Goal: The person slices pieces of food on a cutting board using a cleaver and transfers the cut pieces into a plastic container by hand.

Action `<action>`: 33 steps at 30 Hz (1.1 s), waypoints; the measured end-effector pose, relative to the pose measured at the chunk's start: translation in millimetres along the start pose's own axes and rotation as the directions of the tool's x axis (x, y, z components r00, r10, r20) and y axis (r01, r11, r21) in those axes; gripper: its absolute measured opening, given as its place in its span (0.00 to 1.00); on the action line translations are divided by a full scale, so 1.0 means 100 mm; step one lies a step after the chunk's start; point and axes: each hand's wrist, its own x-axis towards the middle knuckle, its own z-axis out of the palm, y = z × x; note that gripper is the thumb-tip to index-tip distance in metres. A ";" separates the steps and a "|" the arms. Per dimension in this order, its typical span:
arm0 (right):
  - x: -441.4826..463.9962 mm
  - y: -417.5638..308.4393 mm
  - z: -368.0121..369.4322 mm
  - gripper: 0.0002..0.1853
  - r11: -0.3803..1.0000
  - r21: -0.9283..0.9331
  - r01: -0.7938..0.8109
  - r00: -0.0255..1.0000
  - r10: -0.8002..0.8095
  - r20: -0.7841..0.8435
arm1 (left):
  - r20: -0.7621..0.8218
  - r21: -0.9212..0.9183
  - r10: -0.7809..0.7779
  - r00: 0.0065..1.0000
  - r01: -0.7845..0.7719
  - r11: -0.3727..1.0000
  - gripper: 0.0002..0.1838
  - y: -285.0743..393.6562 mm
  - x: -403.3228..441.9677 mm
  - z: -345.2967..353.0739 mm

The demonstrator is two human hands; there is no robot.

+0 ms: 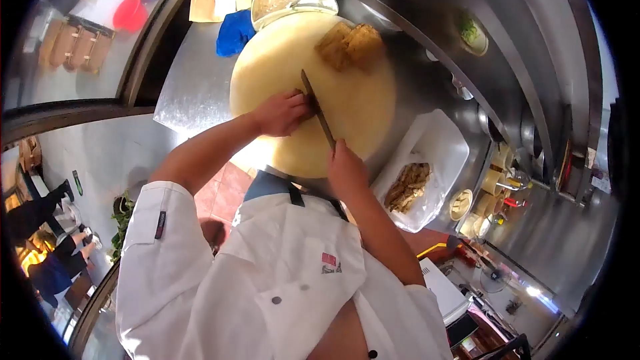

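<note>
Right fingers (341, 150): clamped on knife (321, 115), 5 o'clock end
Left fingers (299, 105): curled, grip unclear
Knife: likely stiff; hold there

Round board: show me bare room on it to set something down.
Bare: the round board at upper left, between blue item and left hand; right side, between knife and white tub. Crowded: upper right, under brown food; lower middle, around both hands and knife.
</note>
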 end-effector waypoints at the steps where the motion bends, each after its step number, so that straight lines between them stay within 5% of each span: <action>1: 0.08 0.00 0.05 0.13 0.999 0.031 0.028 0.999 -0.028 -0.021 | -0.245 -0.006 0.162 0.956 -0.169 0.986 0.21 -0.05 -0.01 0.06; 8: -0.09 -0.10 -0.16 0.14 0.999 0.023 -0.037 0.997 0.036 0.063 | -0.348 0.043 0.173 0.921 -0.169 0.985 0.20 -0.10 -0.07 0.27; 10: 0.05 -0.01 0.03 0.14 0.999 0.033 0.040 0.999 -0.041 0.025 | -0.242 0.152 0.251 0.937 -0.218 0.964 0.19 -0.08 -0.04 0.11; 13: -0.05 -0.05 0.02 0.13 0.998 0.052 0.036 0.998 -0.034 -0.051 | -0.253 0.088 0.143 0.957 -0.124 0.988 0.19 -0.08 -0.08 0.17; 17: -0.11 -0.03 0.09 0.13 0.998 0.034 0.050 0.997 -0.048 -0.061 | -0.336 0.092 0.204 0.919 -0.184 0.979 0.20 -0.09 -0.08 0.28; 19: -0.02 -0.09 0.10 0.13 0.999 -0.018 0.048 0.998 -0.049 -0.046 | -0.172 0.113 0.189 0.967 -0.171 0.979 0.21 -0.15 -0.08 0.21; 23: -0.09 -0.11 0.01 0.13 0.999 0.044 0.019 0.999 -0.018 -0.035 | -0.294 0.092 0.205 0.933 -0.186 0.978 0.22 -0.10 -0.11 0.18; 26: -0.02 -0.03 0.22 0.13 0.999 -0.008 0.038 0.996 -0.039 -0.081 | -0.114 0.151 0.175 0.978 -0.157 0.976 0.21 -0.10 -0.17 0.21; 28: -0.01 -0.11 0.09 0.12 0.999 0.001 0.047 0.998 -0.047 -0.041 | -0.240 0.168 0.209 0.948 -0.171 0.971 0.21 -0.12 -0.13 0.22; 33: -0.05 -0.16 0.12 0.14 1.000 0.002 -0.026 0.999 0.025 0.041 | -0.222 0.173 0.192 0.956 -0.155 0.973 0.20 -0.17 -0.19 0.33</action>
